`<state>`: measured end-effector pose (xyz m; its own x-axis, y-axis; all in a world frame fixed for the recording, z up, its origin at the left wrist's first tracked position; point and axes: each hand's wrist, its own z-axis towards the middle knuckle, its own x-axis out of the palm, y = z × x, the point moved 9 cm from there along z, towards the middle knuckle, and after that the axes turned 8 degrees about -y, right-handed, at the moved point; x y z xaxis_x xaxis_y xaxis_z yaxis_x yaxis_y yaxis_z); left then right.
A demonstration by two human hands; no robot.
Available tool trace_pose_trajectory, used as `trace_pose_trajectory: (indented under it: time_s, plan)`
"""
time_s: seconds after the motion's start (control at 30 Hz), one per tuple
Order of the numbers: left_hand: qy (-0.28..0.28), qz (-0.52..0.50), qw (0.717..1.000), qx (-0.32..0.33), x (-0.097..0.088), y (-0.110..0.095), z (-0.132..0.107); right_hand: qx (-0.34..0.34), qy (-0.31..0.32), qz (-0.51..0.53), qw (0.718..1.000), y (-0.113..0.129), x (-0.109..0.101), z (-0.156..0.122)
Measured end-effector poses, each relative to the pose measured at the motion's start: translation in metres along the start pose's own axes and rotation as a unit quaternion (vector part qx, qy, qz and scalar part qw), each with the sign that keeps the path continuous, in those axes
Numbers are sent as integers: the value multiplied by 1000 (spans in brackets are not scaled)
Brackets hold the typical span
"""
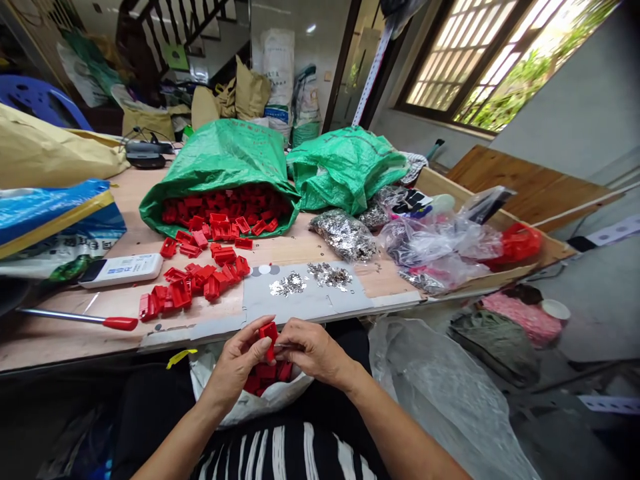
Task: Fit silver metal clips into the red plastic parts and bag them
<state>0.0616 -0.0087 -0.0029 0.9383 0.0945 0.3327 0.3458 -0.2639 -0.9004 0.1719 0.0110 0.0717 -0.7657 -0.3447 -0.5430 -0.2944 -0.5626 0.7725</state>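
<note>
Head view: the left hand (245,352) is clamped on a red part (269,341), thumb and fingers on either side, above the mouth of a white bag (250,408) in the person's lap. The right hand (314,350) is bent in at the part's side; whether its fingertips are clamped on anything cannot be told. More red pieces lie inside the bag. On the worktop (136,225) just beyond, a grey sheet (280,308) carries two heaps of metal bits, the left heap (289,285) just beside the right heap (330,275). Left of the sheet, a loose pile (200,280) of red pieces reaches back to an open green sack (225,157), itself holding many more. A clear bag (345,237) of metal bits sits near a second sack (350,170).
</note>
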Motion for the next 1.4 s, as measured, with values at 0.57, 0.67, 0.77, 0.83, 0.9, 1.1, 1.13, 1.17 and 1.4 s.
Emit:
trace_pose_trajectory:
  time_s: [0.57, 0.67, 0.77, 0.83, 0.9, 1.1, 1.13, 1.17, 1.4]
  plan:
    - [51, 532, 684, 497, 73, -66, 40, 170, -208, -263, 926, -83, -97, 8]
    - [38, 561, 647, 514, 72, -63, 39, 214, -190, -346, 894, -100, -115, 11]
    - [36, 523, 690, 500, 65, -66, 41, 220, -170, -374, 885, -108, -118, 20]
    - [-2, 446, 764, 466, 50, -77, 47, 216, -160, -378, 886, -110, -116, 26]
    - [-64, 348, 844, 404, 29, -86, 54, 211, -149, -380, 888, -111, -113, 30]
    - [-87, 95, 967, 222, 1, -71, 68, 192, -140, -369, 899, -106, -109, 34]
    - [-83, 74, 969, 218, 1, -70, 67, 187, -140, -365, 901, -103, -108, 33]
    - [-82, 62, 971, 218, 1, -69, 67, 183, -140, -362, 903, -101, -107, 33]
    - [-98, 28, 972, 213, -4, -73, 58, 187, -135, -337, 913, -93, -98, 26]
